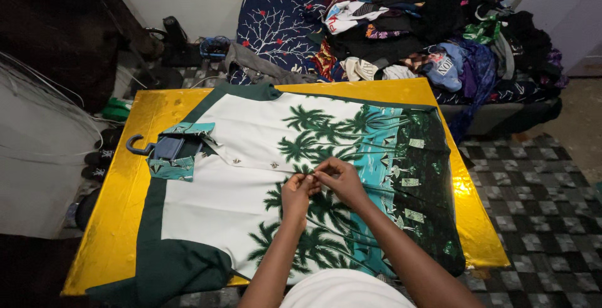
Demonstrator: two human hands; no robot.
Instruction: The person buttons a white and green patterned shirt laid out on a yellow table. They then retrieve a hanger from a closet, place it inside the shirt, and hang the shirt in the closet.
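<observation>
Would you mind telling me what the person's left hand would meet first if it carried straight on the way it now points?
The left hand points up and slightly right, its fingers already touching the right hand at the palm-print shirt placket. So it would probably meet the right hand first.

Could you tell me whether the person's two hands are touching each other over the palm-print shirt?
Touching. The head view shows the left hand and right hand meeting at the fingertips, pinching the shirt along its button line, with no gap between them.
</observation>
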